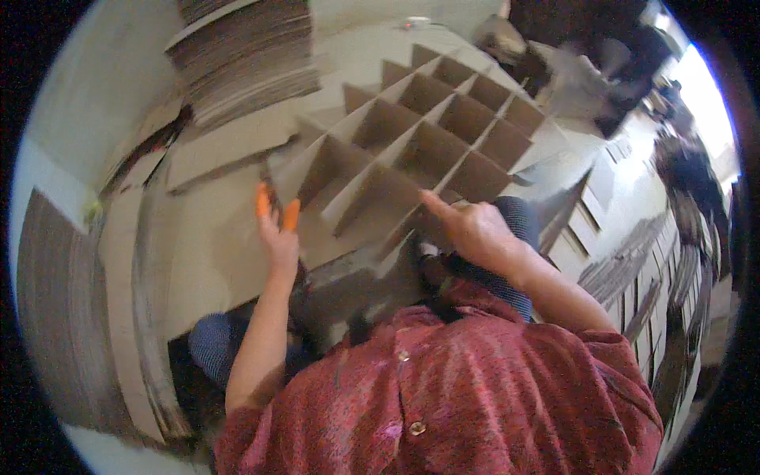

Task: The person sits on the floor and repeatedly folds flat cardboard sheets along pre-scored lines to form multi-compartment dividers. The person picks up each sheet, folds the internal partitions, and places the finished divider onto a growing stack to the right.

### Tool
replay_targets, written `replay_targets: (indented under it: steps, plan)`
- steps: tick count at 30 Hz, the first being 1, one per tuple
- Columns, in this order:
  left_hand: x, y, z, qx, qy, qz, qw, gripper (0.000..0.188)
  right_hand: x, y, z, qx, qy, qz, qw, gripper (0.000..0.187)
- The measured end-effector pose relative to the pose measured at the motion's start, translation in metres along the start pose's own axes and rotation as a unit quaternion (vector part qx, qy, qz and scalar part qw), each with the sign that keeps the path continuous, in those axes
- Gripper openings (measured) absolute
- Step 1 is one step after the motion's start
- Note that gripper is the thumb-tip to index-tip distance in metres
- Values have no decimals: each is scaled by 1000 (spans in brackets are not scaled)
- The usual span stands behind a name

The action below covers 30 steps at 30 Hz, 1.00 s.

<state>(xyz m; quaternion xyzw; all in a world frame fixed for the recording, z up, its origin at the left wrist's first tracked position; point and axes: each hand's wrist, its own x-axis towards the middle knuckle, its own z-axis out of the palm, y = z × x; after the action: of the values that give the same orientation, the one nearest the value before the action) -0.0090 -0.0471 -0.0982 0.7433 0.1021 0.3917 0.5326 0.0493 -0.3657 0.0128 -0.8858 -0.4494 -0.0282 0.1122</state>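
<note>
A grid of interlocked brown cardboard dividers [431,150] stands on the pale work surface before me, its cells open upward. My right hand [479,233] is at its near right edge, the index finger stretched along a divider's top and the other fingers curled under; the thumb is hidden. To the left of the grid is my left hand [279,233], with orange coverings on two fingertips that stand apart. Nothing shows between those fingers. A blurred dark strip lies just beyond them, too smeared to name.
Tall stacks of cardboard sheets rise at the back left [245,63] and far left [59,317]. Loose flat strips [229,158] lie beyond my left hand. More cardboard pieces [625,261] spread over the right side. Another person's dark clothing [586,39] shows at the back right.
</note>
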Motion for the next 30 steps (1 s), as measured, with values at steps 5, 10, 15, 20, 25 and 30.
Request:
replay_targets:
  steps: [5,10,15,20,25,30]
  plan:
    - [-5,6,14,-10,-52,-1,999,52,12,22,-14,-53,306,33,950,64]
    - [-22,30,26,3,-222,-137,965,50,17,64,2,165,104,313,930,80]
    - [-87,31,92,-95,-429,-171,882,54,13,8,15,308,44,255,915,87]
    - [-105,-6,107,-60,-417,-79,904,58,-14,12,-3,465,132,310,819,69]
    - [-121,31,80,-125,-356,-176,909,51,-52,29,-19,354,428,159,816,61]
    - [-129,8,57,-83,-346,-153,922,37,-115,36,-102,155,521,310,781,60]
